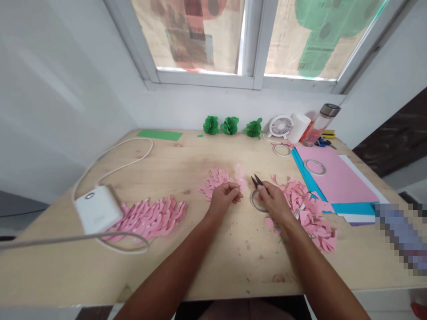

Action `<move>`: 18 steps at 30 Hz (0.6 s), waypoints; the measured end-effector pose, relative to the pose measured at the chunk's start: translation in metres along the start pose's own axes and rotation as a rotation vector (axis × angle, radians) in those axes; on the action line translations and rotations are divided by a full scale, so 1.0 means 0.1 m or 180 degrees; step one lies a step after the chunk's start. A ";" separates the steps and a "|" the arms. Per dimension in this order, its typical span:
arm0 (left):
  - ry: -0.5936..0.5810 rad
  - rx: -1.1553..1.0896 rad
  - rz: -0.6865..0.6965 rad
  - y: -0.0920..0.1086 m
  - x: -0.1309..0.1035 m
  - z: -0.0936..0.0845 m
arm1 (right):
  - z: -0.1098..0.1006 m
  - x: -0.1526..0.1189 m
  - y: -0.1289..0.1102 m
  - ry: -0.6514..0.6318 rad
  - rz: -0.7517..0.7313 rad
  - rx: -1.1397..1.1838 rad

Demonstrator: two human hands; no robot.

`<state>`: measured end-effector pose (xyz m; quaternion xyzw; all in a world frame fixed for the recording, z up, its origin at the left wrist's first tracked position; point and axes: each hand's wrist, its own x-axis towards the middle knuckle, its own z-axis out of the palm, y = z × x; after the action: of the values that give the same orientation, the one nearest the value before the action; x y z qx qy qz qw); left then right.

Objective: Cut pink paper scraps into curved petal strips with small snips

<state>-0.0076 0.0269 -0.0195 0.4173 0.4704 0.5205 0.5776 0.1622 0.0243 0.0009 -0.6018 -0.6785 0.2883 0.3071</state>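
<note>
My right hand (pixel 271 200) is closed around a small pair of scissors (pixel 256 181), its dark blades parted slightly and pointing up and left. Fingers curled into a pinch, my left hand (pixel 226 195) is over the middle of the table; what it holds, if anything, is too small to make out. Just behind that hand lies a fan of curled pink paper pieces (pixel 215 178). A roll of tape (pixel 256 202) lies under the scissors hand, partly hidden. To the right of that hand spreads a heap of pink paper scraps (pixel 312 215).
Rows of pink paper strips (pixel 150 218) lie at left beside a white power bank (pixel 98 209) with a looping cable. Green paper balls (pixel 230 126), a small fan (pixel 280 127) and a bottle (pixel 322 124) line the back. Pink sheets (pixel 343 178) lie at right.
</note>
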 end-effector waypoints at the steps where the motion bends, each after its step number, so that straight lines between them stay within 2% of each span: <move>1: 0.0002 -0.0013 -0.0012 0.00 0.00 0.00 | 0.00 0.00 0.00 0.0037 0.0005 0.0149; 8: 0.0056 -0.0079 -0.0060 0.04 0.00 -0.01 | 0.04 0.01 0.03 0.0072 0.0093 0.0774; 13: 0.0058 -0.0084 -0.0032 0.06 0.00 -0.01 | 0.05 0.00 0.01 0.0196 0.0105 0.0759; 18: -0.0005 -0.0064 -0.0009 0.05 -0.01 0.00 | 0.04 -0.02 -0.01 0.0149 0.0040 0.0571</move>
<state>-0.0087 0.0266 -0.0142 0.4112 0.4653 0.5241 0.5829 0.1581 0.0224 -0.0012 -0.5828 -0.6387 0.3357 0.3737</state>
